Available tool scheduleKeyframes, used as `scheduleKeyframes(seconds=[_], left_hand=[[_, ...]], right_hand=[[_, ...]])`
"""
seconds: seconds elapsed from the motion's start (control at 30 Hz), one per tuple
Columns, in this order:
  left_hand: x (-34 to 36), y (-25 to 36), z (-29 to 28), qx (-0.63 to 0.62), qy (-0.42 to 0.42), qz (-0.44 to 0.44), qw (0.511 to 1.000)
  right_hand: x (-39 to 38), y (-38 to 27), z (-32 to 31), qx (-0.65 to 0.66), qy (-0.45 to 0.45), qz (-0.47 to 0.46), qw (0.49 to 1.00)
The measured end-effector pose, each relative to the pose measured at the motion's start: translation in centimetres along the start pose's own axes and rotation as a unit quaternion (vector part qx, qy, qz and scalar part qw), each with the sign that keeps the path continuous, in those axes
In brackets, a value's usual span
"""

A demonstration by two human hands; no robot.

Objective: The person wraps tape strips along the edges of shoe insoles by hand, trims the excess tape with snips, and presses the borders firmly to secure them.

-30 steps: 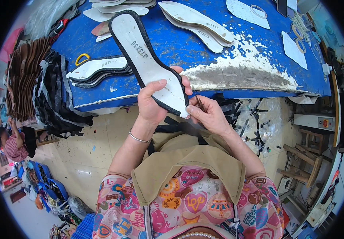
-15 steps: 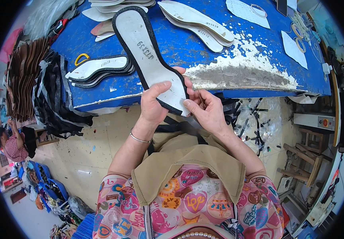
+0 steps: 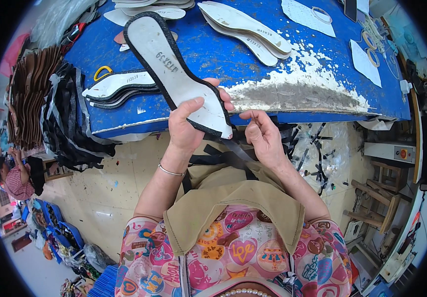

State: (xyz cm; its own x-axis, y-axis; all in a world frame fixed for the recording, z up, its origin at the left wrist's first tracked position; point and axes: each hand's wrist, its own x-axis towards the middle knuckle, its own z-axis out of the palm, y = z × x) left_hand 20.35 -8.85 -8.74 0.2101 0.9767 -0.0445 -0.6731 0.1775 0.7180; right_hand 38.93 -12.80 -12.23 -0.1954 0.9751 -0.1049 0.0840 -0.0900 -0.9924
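My left hand [image 3: 188,127] grips the heel end of a white shoe insole [image 3: 171,72] edged with black binding, held tilted over the front edge of the blue table [image 3: 253,74]. My right hand [image 3: 263,136] pinches a loose black strip [image 3: 238,151] that trails down from the insole's heel toward my lap. The fingers of both hands meet just under the insole's heel.
More white insoles lie on the table: a pair at the back [image 3: 245,29] and a black-edged stack at the left [image 3: 119,86]. Black strips hang over the table's left edge [image 3: 65,128]. Another person [image 3: 15,175] sits far left. A wooden stool [image 3: 379,190] stands at the right.
The insole has swung a little so its toe points further up-left. My right hand has pulled away from the heel, drawing the black strip downward.
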Motion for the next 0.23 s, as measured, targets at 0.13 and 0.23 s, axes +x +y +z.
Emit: scheduleKeyframes(seconds=[0.13, 0.23], left_hand=[[0.0, 0.1, 0.1, 0.001, 0.009, 0.014, 1.0], [0.1, -0.1, -0.2, 0.023, -0.008, 0.032, 0.999]], right_hand=[[-0.6, -1.2, 0.2, -0.113, -0.025, -0.016, 0.993], [-0.7, -1.5, 0.8, -0.176, -0.029, 0.018, 0.984]])
